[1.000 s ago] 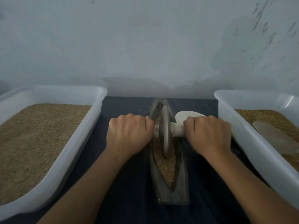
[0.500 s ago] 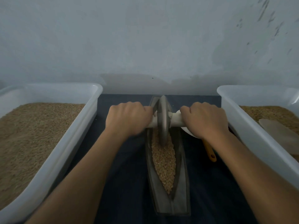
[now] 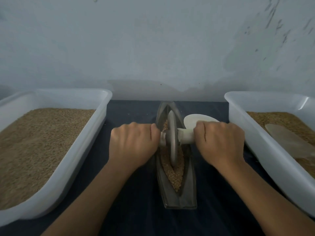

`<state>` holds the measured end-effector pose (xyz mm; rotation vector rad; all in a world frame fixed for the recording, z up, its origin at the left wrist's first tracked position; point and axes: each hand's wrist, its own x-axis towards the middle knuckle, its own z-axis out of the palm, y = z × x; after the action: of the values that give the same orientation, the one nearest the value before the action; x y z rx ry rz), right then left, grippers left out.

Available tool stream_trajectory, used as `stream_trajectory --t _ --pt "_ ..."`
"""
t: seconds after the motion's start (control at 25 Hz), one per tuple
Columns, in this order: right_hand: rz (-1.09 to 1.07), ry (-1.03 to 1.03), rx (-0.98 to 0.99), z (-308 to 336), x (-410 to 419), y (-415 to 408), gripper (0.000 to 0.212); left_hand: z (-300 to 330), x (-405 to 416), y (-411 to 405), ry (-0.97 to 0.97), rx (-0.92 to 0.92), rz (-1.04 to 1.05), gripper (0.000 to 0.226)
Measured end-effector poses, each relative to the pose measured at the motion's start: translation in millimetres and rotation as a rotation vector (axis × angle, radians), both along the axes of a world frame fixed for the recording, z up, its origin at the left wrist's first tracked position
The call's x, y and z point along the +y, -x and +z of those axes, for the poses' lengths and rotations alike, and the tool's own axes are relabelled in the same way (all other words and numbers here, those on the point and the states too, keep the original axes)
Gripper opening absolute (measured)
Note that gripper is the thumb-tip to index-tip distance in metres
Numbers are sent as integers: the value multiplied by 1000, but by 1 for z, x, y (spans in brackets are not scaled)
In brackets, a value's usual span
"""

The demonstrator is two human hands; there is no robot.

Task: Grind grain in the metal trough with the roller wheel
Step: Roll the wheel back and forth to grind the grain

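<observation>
A boat-shaped metal trough [image 3: 177, 198] lies lengthwise on the dark cloth in the middle. Brown grain [image 3: 175, 176] fills its groove. The grey roller wheel [image 3: 173, 140] stands upright in the groove near the trough's middle, its rim sunk in the grain. A white axle handle [image 3: 185, 136] runs through the wheel. My left hand [image 3: 132, 145] grips the handle's left end, which it hides. My right hand [image 3: 219, 143] grips the right end.
A white plastic tub [image 3: 81, 150] full of grain stands at the left. Another white tub [image 3: 252, 143] at the right holds grain and a pale flat scoop [image 3: 289, 142]. A white spoon bowl [image 3: 197, 120] shows behind my right hand. A pale wall rises close behind.
The wheel rolled from mid-trough to the far end, then back toward me to the middle, both hands moving with it. The spoon's orange handle is hidden again.
</observation>
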<state>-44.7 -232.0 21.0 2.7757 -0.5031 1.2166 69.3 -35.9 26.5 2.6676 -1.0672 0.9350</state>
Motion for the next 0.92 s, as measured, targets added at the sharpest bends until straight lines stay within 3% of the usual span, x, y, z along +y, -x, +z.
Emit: stream_trajectory --t 0.08,0.24,0.32,0.4,0.48,0.56,0.72,0.84,0.92 --pt "-87 -42 96 7 -10 -22 54 1 -13 -24 -185 -9 -8 27" --pt "-131 4 430 8 -47 -60 39 23 -44 -70 -248 323 9 37" --pt "-102 -86 495 13 -55 -69 36 31 -53 -79 -245 469 38 47" --pt "-114 -108 475 18 -51 -71 45 28 -46 -75 -275 389 20 37" --pt "-133 -23 345 17 -36 -59 55 12 -32 -59 -265 140 -15 23" --pt "-119 -20 185 9 -17 -34 52 -1 -18 -34 -225 -14 -5 26" --pt "-18 -21 69 -9 -3 4 50 -3 1 2 -104 -99 -22 36" --pt "48 7 -19 -6 1 9 45 -6 11 9 57 -8 -65 43" --pt "34 22 -12 -5 0 2 50 -8 7 3 -27 -89 -52 37"
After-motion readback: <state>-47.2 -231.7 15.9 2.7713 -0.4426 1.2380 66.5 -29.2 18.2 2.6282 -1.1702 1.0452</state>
